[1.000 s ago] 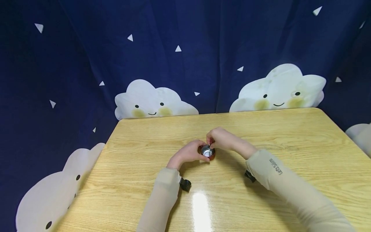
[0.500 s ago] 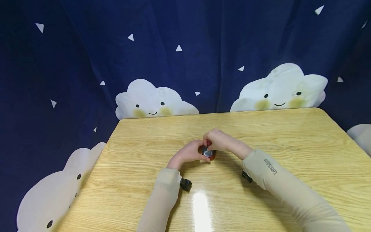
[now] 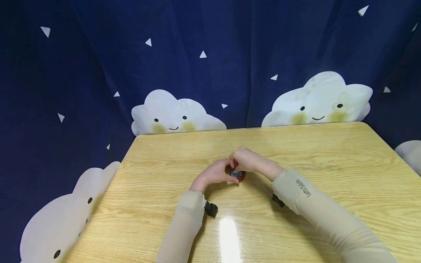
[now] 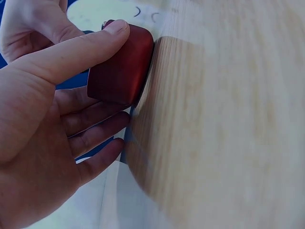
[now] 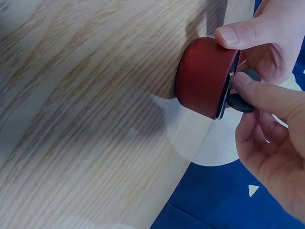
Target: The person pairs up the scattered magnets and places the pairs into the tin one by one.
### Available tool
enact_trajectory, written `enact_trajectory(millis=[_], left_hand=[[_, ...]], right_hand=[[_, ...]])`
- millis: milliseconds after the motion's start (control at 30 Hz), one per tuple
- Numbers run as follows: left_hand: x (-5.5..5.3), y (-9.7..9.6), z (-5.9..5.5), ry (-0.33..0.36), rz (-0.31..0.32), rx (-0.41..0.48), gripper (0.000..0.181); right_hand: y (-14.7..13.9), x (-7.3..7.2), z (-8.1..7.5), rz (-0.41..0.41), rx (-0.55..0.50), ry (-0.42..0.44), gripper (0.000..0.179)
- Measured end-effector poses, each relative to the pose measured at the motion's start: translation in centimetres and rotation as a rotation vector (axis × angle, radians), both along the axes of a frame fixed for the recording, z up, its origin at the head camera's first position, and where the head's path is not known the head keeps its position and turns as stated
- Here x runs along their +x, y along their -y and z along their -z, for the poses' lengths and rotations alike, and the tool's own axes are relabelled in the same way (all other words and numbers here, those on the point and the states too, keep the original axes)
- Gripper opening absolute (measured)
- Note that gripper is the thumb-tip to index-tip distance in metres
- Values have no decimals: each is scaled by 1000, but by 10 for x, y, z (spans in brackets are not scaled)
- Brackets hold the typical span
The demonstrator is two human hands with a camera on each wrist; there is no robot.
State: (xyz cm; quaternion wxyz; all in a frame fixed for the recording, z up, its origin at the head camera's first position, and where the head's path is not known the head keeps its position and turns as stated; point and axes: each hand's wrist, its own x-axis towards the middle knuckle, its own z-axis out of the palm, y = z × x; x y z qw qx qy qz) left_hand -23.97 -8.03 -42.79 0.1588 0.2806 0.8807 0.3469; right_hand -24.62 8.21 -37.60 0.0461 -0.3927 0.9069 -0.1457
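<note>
A small red round container (image 5: 202, 78) with a silver metal plate (image 5: 226, 95) at its mouth sits on the wooden table. The left hand (image 3: 215, 171) holds the container from the side, its thumb on the red wall and fingers around the far side, as the left wrist view shows. In the right wrist view, the right hand (image 5: 276, 119) pinches a black rounded piece (image 5: 240, 103) right at the mouth, thumb on top and fingers curled behind. From the head view the container (image 3: 241, 176) is partly hidden under both hands.
The light wooden table (image 3: 164, 160) spreads around the hands, with its far edge against a dark blue curtain (image 3: 210, 22) printed with white clouds. Black wrist cameras (image 3: 211, 209) are strapped to the forearms. A bright light reflection lies on the near tabletop.
The right hand has moved slightly left and toward the container's mouth, covering more of it. The silver dish inside shows less than before. The left hand stays in place around the container.
</note>
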Motion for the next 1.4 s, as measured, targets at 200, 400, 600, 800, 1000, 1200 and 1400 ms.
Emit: enact_trajectory(millis=[200,400,600,800,1000,1200,1400], left_hand=[[0,-1,1,9,8,26,45],[1,0,0,18,13,44,41],[0,2,4,42,-10,75,42],[-1,5,8,64,-42,90,38],[-1,5,7,49,-46,84,42],[-3,5,8,46,-29,86,45],[-3,5,8,52,-41,75,51]], right_hand=[[3,3,0,-11,12,-7,15],[4,5,1,-23,15,10,15],[4,6,1,-46,7,17,16],[-1,5,4,-76,-37,22,17],[-6,3,6,-91,-74,-1,15],[-8,2,7,-101,-79,4,14],[-12,1,8,-86,-73,4,13]])
